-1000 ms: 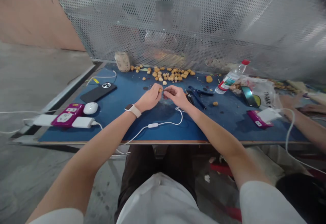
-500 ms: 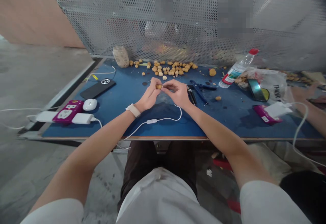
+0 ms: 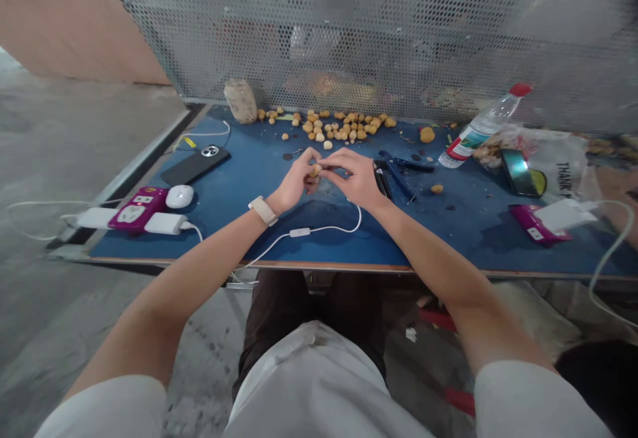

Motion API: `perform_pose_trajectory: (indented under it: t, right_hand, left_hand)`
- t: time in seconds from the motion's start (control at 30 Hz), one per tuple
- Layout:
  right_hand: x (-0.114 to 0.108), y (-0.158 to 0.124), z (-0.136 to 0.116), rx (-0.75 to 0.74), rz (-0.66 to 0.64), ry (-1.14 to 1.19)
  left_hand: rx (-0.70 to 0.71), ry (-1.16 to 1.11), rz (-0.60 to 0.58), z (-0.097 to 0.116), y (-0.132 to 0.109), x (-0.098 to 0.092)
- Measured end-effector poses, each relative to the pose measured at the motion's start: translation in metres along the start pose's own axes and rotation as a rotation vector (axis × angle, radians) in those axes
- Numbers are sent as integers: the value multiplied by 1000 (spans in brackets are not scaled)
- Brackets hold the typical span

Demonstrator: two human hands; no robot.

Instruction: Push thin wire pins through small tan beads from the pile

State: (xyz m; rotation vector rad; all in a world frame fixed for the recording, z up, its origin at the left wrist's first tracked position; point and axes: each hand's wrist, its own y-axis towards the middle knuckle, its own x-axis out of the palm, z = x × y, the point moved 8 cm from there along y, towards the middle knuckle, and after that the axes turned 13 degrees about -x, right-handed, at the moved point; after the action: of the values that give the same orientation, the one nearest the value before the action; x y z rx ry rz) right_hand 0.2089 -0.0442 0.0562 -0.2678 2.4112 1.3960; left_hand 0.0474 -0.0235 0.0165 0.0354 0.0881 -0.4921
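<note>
Over the middle of the blue table [image 3: 279,245], the left hand [image 3: 298,182] is gripping a small tan ball [image 3: 314,171] between bent fingers, which are hiding much of it. The right hand [image 3: 355,175] is bringing its thumb and forefinger to the ball's right side; I cannot tell whether they are gripping the ball or something thin. The right wrist is partly covering a black tool [image 3: 383,180], beside which blue pliers [image 3: 399,177] are lying. A white cord [image 3: 329,228] is disappearing under the right forearm.

On the far side, a pile of similar balls [image 3: 343,127] is resting against the mesh panel [image 3: 279,46], right of a cloudy jar [image 3: 240,102] whose contents are hard to make out. At the far right, another person's arm [image 3: 618,189] is being cut off by the picture's edge.

A plastic bag [image 3: 563,162] on the right is showing "THANK", the rest being unclear. The leaning bottle [image 3: 481,129] is wearing a red and blue label, its writing too small to read.
</note>
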Motion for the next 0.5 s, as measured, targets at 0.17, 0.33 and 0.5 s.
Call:
perform_pose_trajectory:
  t: [0.17, 0.33, 0.5]
  right_hand:
    - [4, -3, 8, 52, 42, 45]
    - [15, -10, 21, 113, 92, 114]
    - [22, -17, 33, 187, 158, 174]
  left_hand:
    - [15, 48, 28, -4, 2, -3]
    - [106, 145, 126, -7, 1, -12]
    - [268, 348, 267, 9, -7, -19]
